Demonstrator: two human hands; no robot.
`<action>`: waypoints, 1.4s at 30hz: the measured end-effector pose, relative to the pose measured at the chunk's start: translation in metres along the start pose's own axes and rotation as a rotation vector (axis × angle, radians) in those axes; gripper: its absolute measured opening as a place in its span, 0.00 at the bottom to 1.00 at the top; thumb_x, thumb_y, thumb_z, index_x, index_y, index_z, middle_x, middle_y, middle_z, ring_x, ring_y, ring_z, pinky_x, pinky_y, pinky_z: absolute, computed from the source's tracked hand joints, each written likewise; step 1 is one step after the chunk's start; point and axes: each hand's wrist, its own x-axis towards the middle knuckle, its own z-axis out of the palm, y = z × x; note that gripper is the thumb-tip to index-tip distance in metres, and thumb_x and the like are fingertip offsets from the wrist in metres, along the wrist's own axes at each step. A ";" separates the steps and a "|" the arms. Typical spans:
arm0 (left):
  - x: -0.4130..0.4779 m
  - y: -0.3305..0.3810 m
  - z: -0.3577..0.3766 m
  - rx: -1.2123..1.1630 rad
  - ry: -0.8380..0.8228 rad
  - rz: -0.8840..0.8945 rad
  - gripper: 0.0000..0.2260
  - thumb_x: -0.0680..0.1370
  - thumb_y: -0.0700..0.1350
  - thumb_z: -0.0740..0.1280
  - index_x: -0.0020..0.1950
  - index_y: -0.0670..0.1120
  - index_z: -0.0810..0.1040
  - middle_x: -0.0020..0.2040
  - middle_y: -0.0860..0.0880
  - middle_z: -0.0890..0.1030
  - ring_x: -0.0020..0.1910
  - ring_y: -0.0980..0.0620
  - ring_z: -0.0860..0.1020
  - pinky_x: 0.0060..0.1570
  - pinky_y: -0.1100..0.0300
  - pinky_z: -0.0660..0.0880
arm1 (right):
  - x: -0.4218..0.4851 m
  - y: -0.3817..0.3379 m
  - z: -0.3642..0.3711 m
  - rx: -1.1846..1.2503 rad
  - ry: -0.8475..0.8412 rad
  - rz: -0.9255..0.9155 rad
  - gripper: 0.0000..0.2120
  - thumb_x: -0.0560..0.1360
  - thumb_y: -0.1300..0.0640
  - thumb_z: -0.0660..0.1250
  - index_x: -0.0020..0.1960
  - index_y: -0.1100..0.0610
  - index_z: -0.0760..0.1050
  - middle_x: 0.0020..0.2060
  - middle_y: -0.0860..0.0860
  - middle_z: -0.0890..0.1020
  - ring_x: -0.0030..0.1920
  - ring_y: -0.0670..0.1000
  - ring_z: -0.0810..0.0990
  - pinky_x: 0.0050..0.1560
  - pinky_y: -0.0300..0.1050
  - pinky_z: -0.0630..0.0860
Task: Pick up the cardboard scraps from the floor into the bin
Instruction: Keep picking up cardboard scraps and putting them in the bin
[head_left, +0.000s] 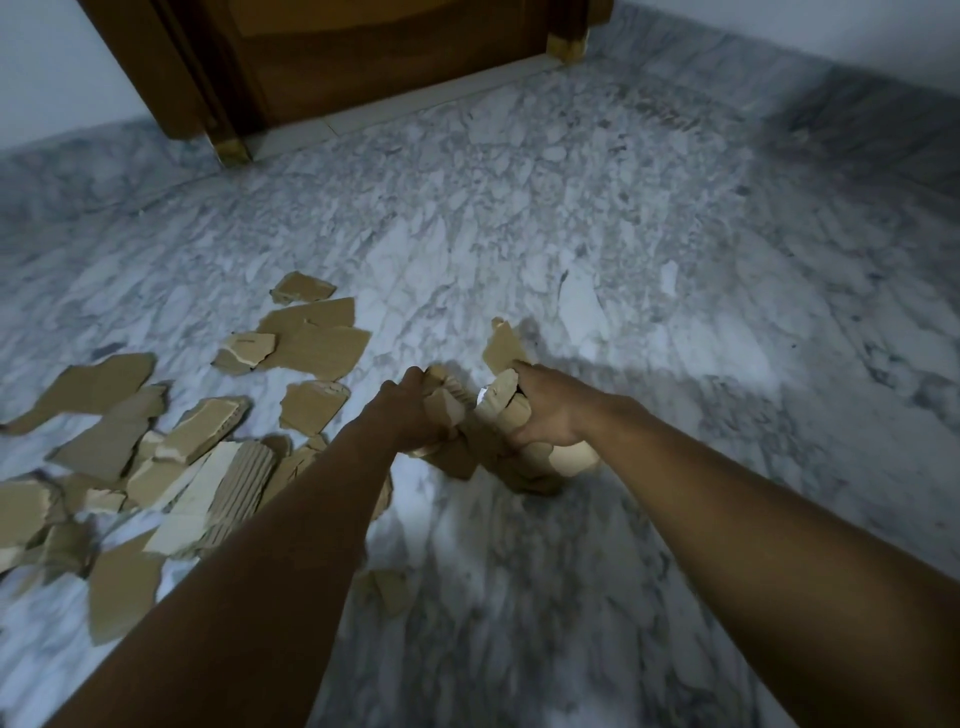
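We gripped a bundle of cardboard scraps (498, 400) between our left hand (410, 410) and right hand (545, 415), fingers curled round it, apparently to carry more at once, while loose scraps (156, 457) littered the floor's (571, 234) left edge.

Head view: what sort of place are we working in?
Probably an indoor room or hallway of a home: polished grey-white marble floor, a wooden door in its frame, a plain pale wall; cardboard scraps litter the floor.

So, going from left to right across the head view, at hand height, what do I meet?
Loose cardboard scraps → left hand → held bundle of scraps → right hand → marble floor.
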 end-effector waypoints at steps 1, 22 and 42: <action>-0.001 0.000 0.000 0.003 0.001 0.000 0.35 0.69 0.50 0.77 0.69 0.44 0.64 0.61 0.37 0.71 0.61 0.35 0.73 0.50 0.50 0.70 | -0.004 0.001 0.001 0.041 0.009 -0.005 0.37 0.65 0.46 0.80 0.63 0.51 0.60 0.50 0.51 0.75 0.48 0.55 0.75 0.41 0.48 0.71; -0.004 0.002 0.000 0.001 0.008 -0.006 0.34 0.68 0.51 0.77 0.68 0.45 0.64 0.61 0.38 0.71 0.59 0.36 0.74 0.50 0.50 0.73 | -0.022 -0.005 -0.005 0.059 0.077 -0.031 0.44 0.58 0.48 0.85 0.66 0.49 0.65 0.57 0.46 0.71 0.59 0.53 0.73 0.52 0.47 0.72; 0.009 -0.004 -0.005 -0.005 -0.073 0.003 0.38 0.64 0.53 0.80 0.68 0.47 0.64 0.61 0.40 0.72 0.59 0.39 0.75 0.56 0.47 0.77 | 0.056 -0.009 -0.084 0.581 0.237 0.271 0.52 0.47 0.42 0.87 0.68 0.53 0.75 0.62 0.48 0.81 0.62 0.50 0.78 0.64 0.45 0.76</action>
